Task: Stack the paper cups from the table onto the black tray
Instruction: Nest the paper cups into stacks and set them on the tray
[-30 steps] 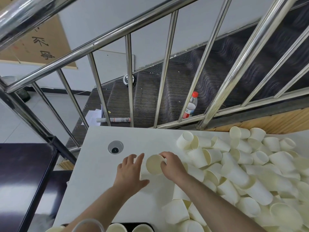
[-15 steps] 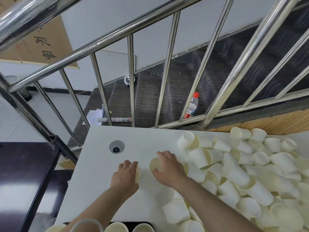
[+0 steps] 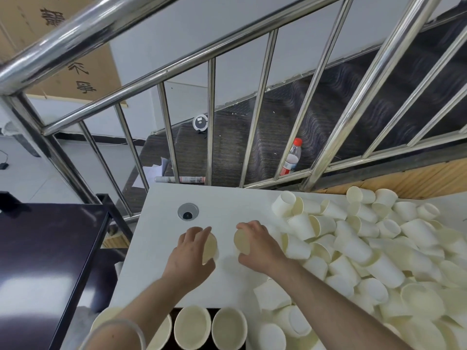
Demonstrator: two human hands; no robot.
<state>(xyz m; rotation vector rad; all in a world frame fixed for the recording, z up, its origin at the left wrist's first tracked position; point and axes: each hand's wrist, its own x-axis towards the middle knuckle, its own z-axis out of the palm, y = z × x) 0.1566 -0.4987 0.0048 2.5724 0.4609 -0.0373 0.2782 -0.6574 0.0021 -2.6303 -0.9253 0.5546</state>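
While the left hand [image 3: 193, 251] curls its grip round one paper cup [image 3: 211, 247], the right hand [image 3: 257, 242] clasps another cup [image 3: 241, 241].

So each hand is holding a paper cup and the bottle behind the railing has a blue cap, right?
Not quite: the head view shows the bottle has a red cap. The rest holds: the left hand and right hand each hold a paper cup.

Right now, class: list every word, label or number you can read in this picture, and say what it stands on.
Cardboard sheet behind the railing: large dark characters, cut off and tilted, not readable with certainty.
Plastic bottle on the stairs: red label, print too small.
Rolled paper by the table edge: print blurred.
Paper cups: no text.
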